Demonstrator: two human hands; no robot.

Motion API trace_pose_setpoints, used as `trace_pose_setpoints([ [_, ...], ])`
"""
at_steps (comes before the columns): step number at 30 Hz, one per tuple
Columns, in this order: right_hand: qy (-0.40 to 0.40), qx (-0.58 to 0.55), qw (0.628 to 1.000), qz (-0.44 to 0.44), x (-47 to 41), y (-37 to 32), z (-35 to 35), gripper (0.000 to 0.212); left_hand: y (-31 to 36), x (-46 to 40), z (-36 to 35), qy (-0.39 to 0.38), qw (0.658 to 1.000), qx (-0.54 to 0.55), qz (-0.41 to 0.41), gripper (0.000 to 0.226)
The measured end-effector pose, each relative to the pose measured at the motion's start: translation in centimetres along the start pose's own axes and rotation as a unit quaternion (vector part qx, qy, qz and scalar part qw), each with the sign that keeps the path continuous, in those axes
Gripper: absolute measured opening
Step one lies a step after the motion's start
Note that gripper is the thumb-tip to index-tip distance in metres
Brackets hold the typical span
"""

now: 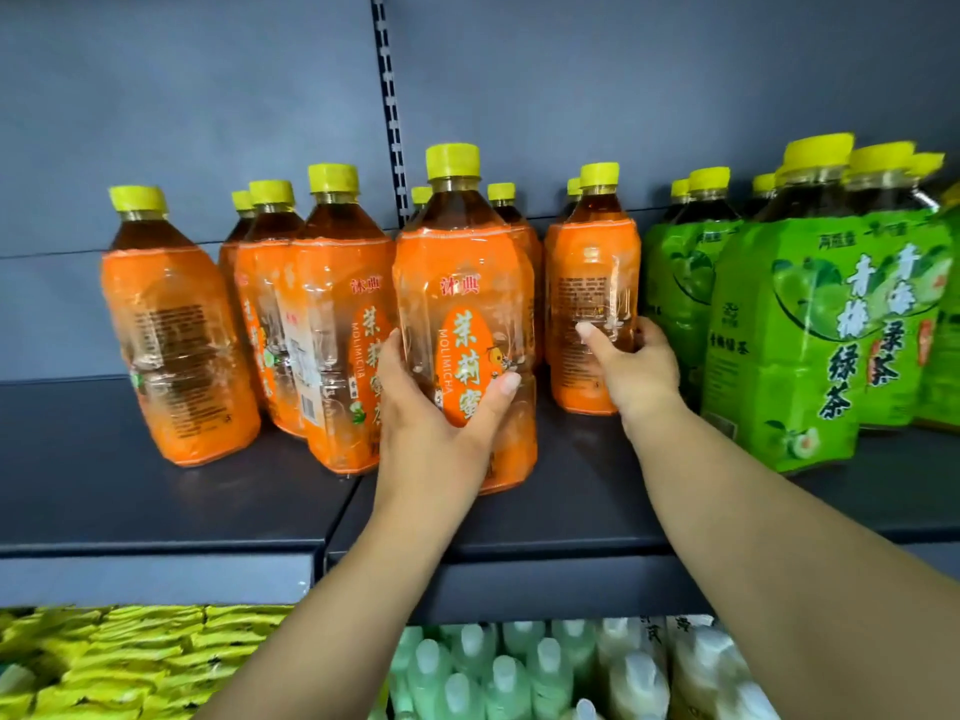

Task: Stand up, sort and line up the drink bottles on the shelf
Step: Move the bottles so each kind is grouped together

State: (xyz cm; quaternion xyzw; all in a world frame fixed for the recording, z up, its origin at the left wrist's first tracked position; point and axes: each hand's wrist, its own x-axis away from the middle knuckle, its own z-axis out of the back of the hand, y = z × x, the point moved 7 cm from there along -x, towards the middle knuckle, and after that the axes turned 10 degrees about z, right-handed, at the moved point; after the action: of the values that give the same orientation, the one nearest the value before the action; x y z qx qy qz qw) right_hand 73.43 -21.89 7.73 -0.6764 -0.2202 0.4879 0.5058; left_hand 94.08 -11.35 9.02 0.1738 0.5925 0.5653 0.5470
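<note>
Several orange-labelled tea bottles with yellow caps stand upright on the dark shelf point(156, 506). My left hand point(441, 423) grips the front middle orange bottle point(462, 283) low on its label, which faces me. My right hand point(631, 371) holds the lower part of another orange bottle point(592, 272) just to the right, its printed back label turned toward me. One orange bottle point(171, 345) stands apart at the far left. Green-labelled tea bottles point(789, 330) stand grouped at the right, close beside the bottle in my right hand.
A slotted upright rail point(389, 106) runs down the grey back panel. The shelf below holds yellow packets point(119, 662) on the left and pale green and cream bottles point(545, 667) on the right. Bare shelf surface lies along the front edge.
</note>
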Motion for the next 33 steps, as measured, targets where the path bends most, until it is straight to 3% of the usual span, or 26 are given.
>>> trace_pose_setpoints([
  [5,0.036,0.081,0.996,0.004,-0.6,0.0,0.2,0.071,0.0,-1.3,-2.0,-0.046,0.997,-0.063,0.018,0.101],
  [14,0.013,0.165,0.986,-0.002,-1.4,0.6,-0.4,0.076,-0.2,-4.8,-6.3,-0.018,0.965,-0.244,0.097,0.092],
  [20,0.026,0.208,0.978,0.013,-0.5,0.2,-1.0,0.073,-0.8,-6.5,-7.7,-0.015,0.959,-0.261,0.107,0.090],
  [33,0.096,0.178,0.979,0.004,-1.2,0.1,-0.9,0.075,-1.8,-7.3,-7.3,-0.025,0.971,-0.212,0.108,0.088],
])
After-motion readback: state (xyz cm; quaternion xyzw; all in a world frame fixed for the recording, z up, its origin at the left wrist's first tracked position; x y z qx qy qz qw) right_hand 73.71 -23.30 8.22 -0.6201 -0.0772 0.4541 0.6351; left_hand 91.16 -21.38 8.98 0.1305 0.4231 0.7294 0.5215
